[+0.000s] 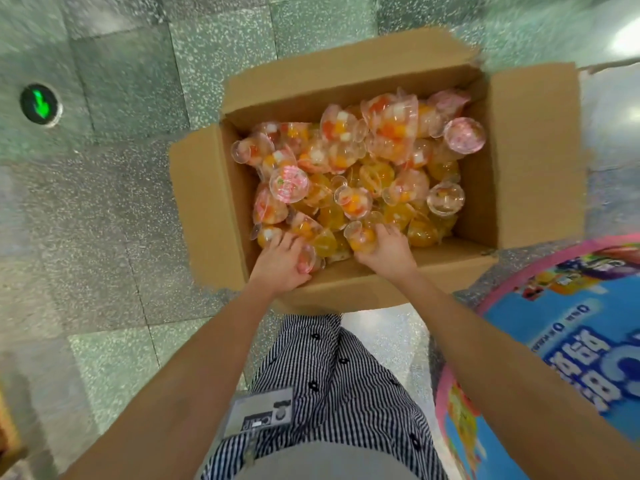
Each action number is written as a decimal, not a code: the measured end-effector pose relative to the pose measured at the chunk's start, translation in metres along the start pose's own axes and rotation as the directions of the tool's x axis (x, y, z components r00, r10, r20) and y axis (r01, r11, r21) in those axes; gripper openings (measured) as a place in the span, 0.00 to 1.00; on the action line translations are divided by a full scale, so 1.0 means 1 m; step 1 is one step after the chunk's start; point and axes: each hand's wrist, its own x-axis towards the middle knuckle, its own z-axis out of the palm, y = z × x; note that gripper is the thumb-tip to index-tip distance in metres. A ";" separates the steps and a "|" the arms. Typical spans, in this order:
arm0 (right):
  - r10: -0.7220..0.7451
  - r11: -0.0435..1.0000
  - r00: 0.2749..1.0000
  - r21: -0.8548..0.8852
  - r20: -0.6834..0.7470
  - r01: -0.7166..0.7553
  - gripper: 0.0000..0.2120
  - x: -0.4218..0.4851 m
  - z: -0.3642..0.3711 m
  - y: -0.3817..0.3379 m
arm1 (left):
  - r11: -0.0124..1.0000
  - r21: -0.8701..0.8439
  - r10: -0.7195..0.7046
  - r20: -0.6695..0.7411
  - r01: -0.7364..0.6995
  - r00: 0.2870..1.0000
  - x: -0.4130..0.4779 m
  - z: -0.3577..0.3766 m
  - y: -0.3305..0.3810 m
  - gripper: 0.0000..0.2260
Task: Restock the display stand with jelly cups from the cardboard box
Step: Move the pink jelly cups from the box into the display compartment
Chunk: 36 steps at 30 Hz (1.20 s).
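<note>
My left hand [280,263] had its fingers curled round a pinkish jelly cup [306,262], and my right hand [386,252] gripped an orange jelly cup [362,240], both at the near wall of the cardboard box [519,157]. Slick, clear domed cups [346,157] lay heaped just beyond (the pink-rimmed display stand [571,341] stood nearer my right).

Bright overhead light; edges blurred and warped.

Floor [114,209], speckled grey-green tiles. One open cardboard box [526,140] is borne directly. A round green-arrow marker [41,104] is set flush, well apart.
</note>
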 end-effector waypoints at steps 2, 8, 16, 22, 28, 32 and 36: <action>0.044 0.996 0.997 0.085 -0.058 -0.039 0.29 -0.014 -0.009 0.001 | 0.998 -0.059 -0.013 -0.014 0.012 1.000 -0.005 -0.007 0.013 0.37; 0.173 0.929 0.960 0.360 -0.219 -0.086 0.33 -0.070 -0.024 0.024 | 0.984 -0.174 0.023 -0.134 -0.047 0.991 -0.012 -0.035 0.069 0.33; 0.468 0.794 0.779 0.585 -0.416 -0.164 0.28 -0.177 -0.006 0.079 | 0.968 -0.031 0.242 -0.155 -0.250 0.958 -0.035 -0.047 0.171 0.31; 0.713 0.560 0.545 0.826 -0.440 -0.066 0.34 -0.281 0.024 0.129 | 0.856 0.173 0.509 -0.114 -0.487 0.853 -0.082 -0.021 0.264 0.29; 0.839 0.444 0.376 0.894 -0.393 -0.055 0.33 -0.400 0.092 0.186 | 0.720 0.283 0.665 -0.021 -0.634 0.746 -0.152 0.058 0.349 0.27; 0.890 0.401 0.267 0.913 -0.368 -0.077 0.36 -0.479 0.138 0.222 | 0.525 0.418 0.781 0.108 -0.741 0.614 -0.204 0.127 0.405 0.28; 0.939 0.331 0.128 0.939 -0.319 -0.089 0.29 -0.549 0.168 0.255 | 0.361 0.401 0.849 0.233 -0.842 0.474 -0.253 0.191 0.460 0.30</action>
